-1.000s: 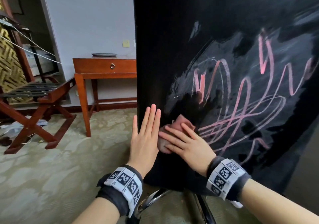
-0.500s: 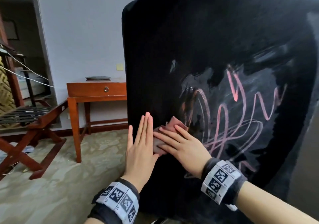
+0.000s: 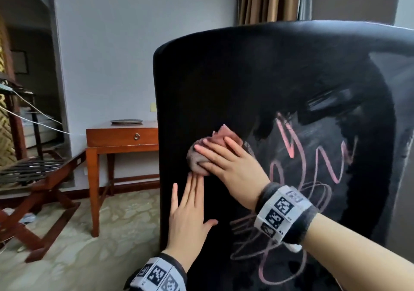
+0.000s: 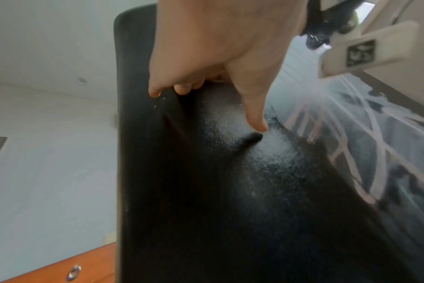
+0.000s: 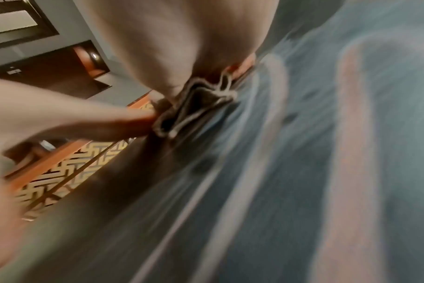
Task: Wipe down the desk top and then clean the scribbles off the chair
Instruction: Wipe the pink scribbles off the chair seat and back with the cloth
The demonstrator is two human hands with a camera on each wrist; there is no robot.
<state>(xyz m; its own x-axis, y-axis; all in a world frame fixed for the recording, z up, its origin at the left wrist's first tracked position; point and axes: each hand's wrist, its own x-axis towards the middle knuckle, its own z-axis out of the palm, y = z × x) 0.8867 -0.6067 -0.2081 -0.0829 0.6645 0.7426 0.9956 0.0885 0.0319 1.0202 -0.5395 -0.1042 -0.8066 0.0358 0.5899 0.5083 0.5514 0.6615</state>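
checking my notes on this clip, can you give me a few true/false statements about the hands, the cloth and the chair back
1. The right hand presses a cloth against the chair back. True.
2. The left hand grips the cloth. False: it lies flat on the chair back below the cloth, fingers straight.
3. Pink scribbles remain on the chair back. True.
4. The scribbles lie left of the cloth. False: they lie to its right and below.
5. A plate sits on the wooden side table. True.
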